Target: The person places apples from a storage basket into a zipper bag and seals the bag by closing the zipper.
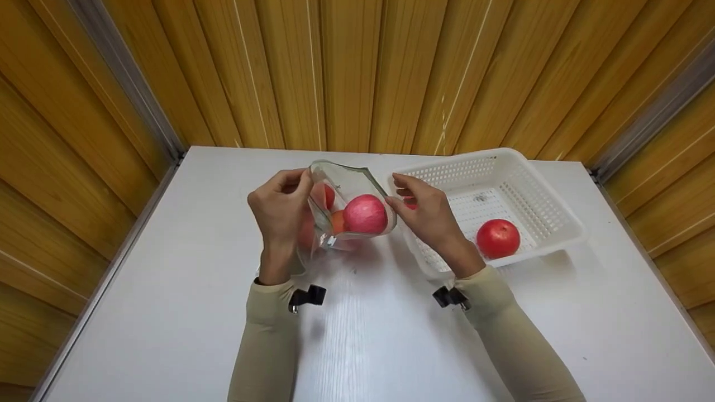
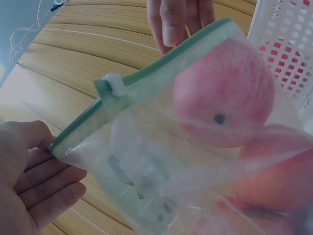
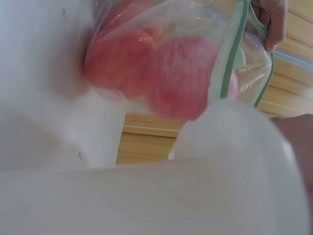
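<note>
A clear zip bag (image 1: 346, 178) with a green rim hangs with its mouth open between the hands. My left hand (image 1: 277, 209) pinches one end of the rim between thumb and fingers. At the other side is my right hand (image 1: 427, 215), its thumb tip right at the rim and its fingers apart from the thumb. A pink-red apple (image 1: 366, 214) lies high in the bag, near the mouth. Several more red fruits (image 2: 274, 166) sit below it, seen through the plastic. The left wrist view shows a white slider (image 2: 115, 84) on the rim.
A white perforated basket (image 1: 550, 209) stands at the right, under and beside my right hand. A red apple (image 1: 497, 238) lies in its near corner, and another red fruit (image 1: 410, 202) shows behind the right fingers. Wood-look panels (image 1: 352, 72) enclose the white table (image 1: 184, 268).
</note>
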Demonstrator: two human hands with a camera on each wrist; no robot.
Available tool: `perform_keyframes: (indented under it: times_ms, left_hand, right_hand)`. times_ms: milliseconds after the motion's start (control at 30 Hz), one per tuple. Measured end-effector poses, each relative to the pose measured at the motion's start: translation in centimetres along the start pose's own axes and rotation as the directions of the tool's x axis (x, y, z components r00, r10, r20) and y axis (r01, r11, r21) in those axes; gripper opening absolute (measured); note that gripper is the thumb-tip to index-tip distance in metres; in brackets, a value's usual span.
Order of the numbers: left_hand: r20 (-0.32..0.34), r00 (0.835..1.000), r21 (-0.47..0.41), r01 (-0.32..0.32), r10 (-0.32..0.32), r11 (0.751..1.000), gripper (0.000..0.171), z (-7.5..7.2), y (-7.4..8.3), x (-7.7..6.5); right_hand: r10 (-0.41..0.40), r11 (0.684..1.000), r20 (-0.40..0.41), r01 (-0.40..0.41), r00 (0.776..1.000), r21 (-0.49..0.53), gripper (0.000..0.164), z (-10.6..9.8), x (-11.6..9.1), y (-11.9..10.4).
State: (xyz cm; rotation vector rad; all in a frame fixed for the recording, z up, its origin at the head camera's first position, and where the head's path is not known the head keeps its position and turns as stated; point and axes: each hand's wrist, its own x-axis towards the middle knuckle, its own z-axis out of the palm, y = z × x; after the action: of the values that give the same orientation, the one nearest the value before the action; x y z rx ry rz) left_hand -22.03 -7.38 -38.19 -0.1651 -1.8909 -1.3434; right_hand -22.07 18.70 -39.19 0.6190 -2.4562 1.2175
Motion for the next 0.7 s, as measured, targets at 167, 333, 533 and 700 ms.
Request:
perform_keyframes:
  times_ms: [167,333,533,700]
  left_hand:
    - [-0.01,1.0,0.005,-0.005,0.005,1.0,0.011,-0.3,-0.2,0.1]
    - [-0.022,1.0,0.007,-0.003,0.003,1.0,0.011,-0.5,0.0,0.3]
    - [-0.052,0.999,0.005,-0.013,0.013,1.0,0.012,-1.1,0.9,0.6]
    - [-0.077,0.997,0.003,-0.015,0.015,1.0,0.014,-1.3,1.0,0.9]
  right_hand:
    - [0.036,0.998,0.071,-0.033,0.997,-0.051,0.032,0.2,0.1,0.0]
    - [0.034,0.996,0.049,-0.03,0.998,-0.081,0.024,0.5,0.3,-0.2]
    - [-0.029,0.998,-0.028,0.027,0.999,-0.059,0.02,0.8,1.0,-0.5]
    - [-0.052,0.998,-0.079,0.048,0.995,-0.048,0.018,1.4,1.6,-0.8]
